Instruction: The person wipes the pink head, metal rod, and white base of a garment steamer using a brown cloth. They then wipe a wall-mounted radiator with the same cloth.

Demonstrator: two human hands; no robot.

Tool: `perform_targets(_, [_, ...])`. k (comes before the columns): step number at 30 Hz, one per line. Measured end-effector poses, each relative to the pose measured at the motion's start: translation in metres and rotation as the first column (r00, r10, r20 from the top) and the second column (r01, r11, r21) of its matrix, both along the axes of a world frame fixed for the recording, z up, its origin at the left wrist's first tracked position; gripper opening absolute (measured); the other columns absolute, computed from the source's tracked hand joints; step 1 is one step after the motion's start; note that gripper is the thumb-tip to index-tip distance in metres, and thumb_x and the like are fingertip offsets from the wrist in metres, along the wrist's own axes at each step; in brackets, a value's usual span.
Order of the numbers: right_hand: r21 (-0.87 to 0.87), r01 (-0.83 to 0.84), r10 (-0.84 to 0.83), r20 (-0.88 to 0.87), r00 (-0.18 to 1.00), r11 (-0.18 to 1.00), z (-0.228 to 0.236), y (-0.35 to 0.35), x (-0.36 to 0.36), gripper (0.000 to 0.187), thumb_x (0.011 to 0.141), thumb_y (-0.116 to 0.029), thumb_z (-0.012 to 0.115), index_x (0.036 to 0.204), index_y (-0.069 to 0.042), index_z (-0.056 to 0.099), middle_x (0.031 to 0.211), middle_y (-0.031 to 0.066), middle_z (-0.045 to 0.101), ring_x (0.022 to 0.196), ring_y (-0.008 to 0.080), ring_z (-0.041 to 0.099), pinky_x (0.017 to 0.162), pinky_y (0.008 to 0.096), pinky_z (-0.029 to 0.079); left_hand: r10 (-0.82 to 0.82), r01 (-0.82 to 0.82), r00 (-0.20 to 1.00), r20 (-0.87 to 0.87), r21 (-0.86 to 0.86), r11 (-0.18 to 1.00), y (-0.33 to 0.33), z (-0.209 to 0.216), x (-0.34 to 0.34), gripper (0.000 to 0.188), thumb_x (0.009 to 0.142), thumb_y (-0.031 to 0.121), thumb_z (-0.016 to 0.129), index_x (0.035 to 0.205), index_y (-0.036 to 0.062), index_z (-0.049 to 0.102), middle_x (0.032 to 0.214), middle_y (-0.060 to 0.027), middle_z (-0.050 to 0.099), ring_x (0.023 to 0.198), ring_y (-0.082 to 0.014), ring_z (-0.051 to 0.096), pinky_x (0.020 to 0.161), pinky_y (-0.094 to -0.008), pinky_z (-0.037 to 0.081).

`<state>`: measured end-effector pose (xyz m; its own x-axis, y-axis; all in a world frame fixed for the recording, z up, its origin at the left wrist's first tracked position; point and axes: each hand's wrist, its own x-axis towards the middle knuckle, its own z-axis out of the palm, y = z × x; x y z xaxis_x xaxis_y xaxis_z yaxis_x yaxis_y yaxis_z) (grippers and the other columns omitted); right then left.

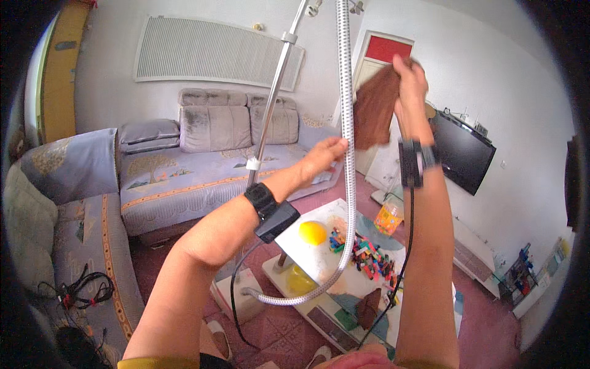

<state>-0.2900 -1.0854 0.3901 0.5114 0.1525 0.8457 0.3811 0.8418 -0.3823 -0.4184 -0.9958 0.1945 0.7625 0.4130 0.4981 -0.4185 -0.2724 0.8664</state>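
A piece of brown cloth (376, 111) hangs raised in front of me, and the fingers of my right hand (413, 86) are closed on its upper edge. Lower and to the left, my left hand (327, 155) has its fingers pressed together right by the ribbed grey hose (345, 74). The fingertips meet the hose's outline near the cloth's lower left side; what they hold, if anything, is hidden. Left of the hose rises a slanted metal pole (273, 101). The hose loops down to a pale box-shaped base (239, 301) on the floor. Both wrists carry black strapped devices.
A white table (295, 243) below holds a yellow round object (313, 233), a heap of coloured markers (373, 258), an orange patterned container (388, 219) and a brown piece (369, 309). A sofa (184, 178) runs along the left and back; a television (462, 150) is at right.
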Motion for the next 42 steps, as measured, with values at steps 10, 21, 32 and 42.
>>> perform_targets(10, [0.348, 0.412, -0.538, 0.487, 0.688, 0.842, 0.101, 0.114, -0.083, 0.028, 0.091, -0.025, 0.062, 0.093, 0.002, 0.063, 0.088, 0.0151, 0.064, 0.084, 0.0234, 0.059, 0.076, 0.0359, 0.048, -0.152, 0.155, 0.988, 0.040, -0.103, 0.983, -0.013, -0.020, 0.004, 0.047, 0.101, 0.049, 0.043, 0.123, 0.0097, 0.056, 0.106, -0.0041, 0.060, 0.089, -0.0175, 0.060, 0.075, -0.0333, 0.053])
perform_targets(21, [0.259, 0.301, -0.389, 0.442, 0.808, 0.918, -0.052, 0.063, -0.070, 0.032, 0.084, -0.008, 0.061, 0.112, 0.004, 0.049, 0.098, 0.0158, 0.060, 0.090, 0.0276, 0.060, 0.081, 0.0374, 0.049, -0.051, 0.047, 0.999, -0.016, -0.220, 0.974, 0.002, -0.055, -0.038, 0.032, 0.099, 0.028, 0.051, 0.111, 0.0002, 0.062, 0.094, -0.0094, 0.066, 0.079, -0.0176, 0.065, 0.067, -0.0323, 0.057])
perform_targets(32, [-0.276, 0.657, -0.537, 0.402, 0.742, 0.701, -0.375, -0.048, -0.003, 0.053, 0.079, -0.011, 0.071, 0.127, 0.004, 0.053, 0.124, 0.0241, 0.050, 0.113, 0.0396, 0.054, 0.096, 0.0416, 0.045, 0.438, -0.427, 0.893, 0.107, -0.110, 0.898, 0.007, -0.054, -0.069, 0.033, 0.093, 0.027, 0.059, 0.110, -0.0010, 0.061, 0.100, -0.0118, 0.066, 0.088, -0.0202, 0.064, 0.075, -0.0333, 0.054])
perform_targets(42, [-0.365, 0.054, -0.230, -0.461, 0.857, 0.930, -0.544, -0.104, -0.043, 0.049, 0.083, -0.007, 0.074, 0.123, 0.001, 0.047, 0.114, 0.0095, 0.058, 0.104, 0.0193, 0.057, 0.093, 0.0329, 0.046, -0.124, 0.057, 0.847, -0.516, -0.144, 0.988, -0.102, -0.154, 0.026, 0.060, 0.090, 0.049, 0.064, 0.125, 0.0006, 0.056, 0.115, -0.0096, 0.062, 0.109, -0.0181, 0.056, 0.091, -0.0363, 0.046])
